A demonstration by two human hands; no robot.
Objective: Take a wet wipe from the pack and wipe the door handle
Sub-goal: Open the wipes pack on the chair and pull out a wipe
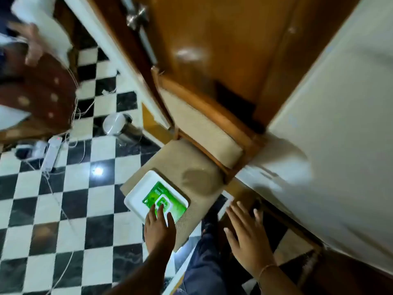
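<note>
Left hand on the wipe pack, right hand spread beside it.

On the checkered floor (70, 199) side, a white tray (138, 199) on the chair seat (191, 167) carries the green wet wipe pack (161, 194). The left hand (159, 228) rests on the pack, fingers (152, 211) loosely spread, gripping nothing. The right hand (246, 237) hovers just beside the seat, fingers wide, empty. The door handle (136, 17) sits high on the wooden door (212, 39).

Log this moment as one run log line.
stage: reaching pack | left hand: fingers on wipe pack in tray | right hand: open, empty | door handle: untouched
</note>
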